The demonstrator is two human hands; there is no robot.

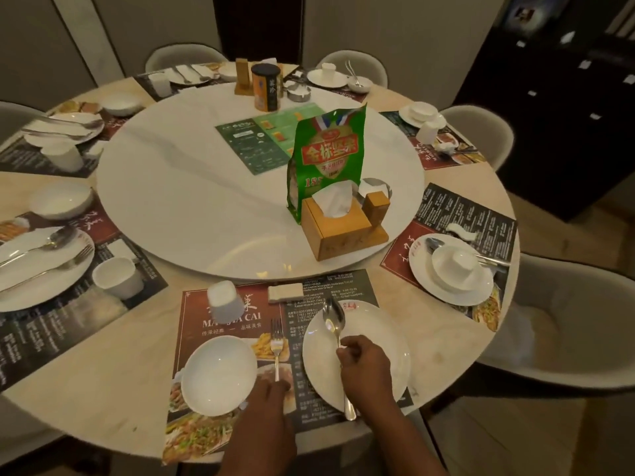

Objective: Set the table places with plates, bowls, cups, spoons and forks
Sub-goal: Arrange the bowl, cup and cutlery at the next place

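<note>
At the near place a printed placemat (220,319) carries a white plate (385,328) on the right and a white bowl (218,374) on the left. My right hand (364,364) grips a spoon (334,319) by its handle; the spoon lies over the plate, bowl end pointing away. My left hand (271,395) pinches the handle of a fork (277,341), which lies on the mat between bowl and plate, tines pointing away. A white cup (225,300) stands upside down at the mat's far left. A small white rest (286,292) lies beside it.
A large white turntable (178,201) fills the table's middle, carrying a green snack bag (324,159), a wooden tissue holder (338,225) and a tin (267,87). Other places around the rim hold plates, bowls, cups and cutlery. Grey chairs ring the table.
</note>
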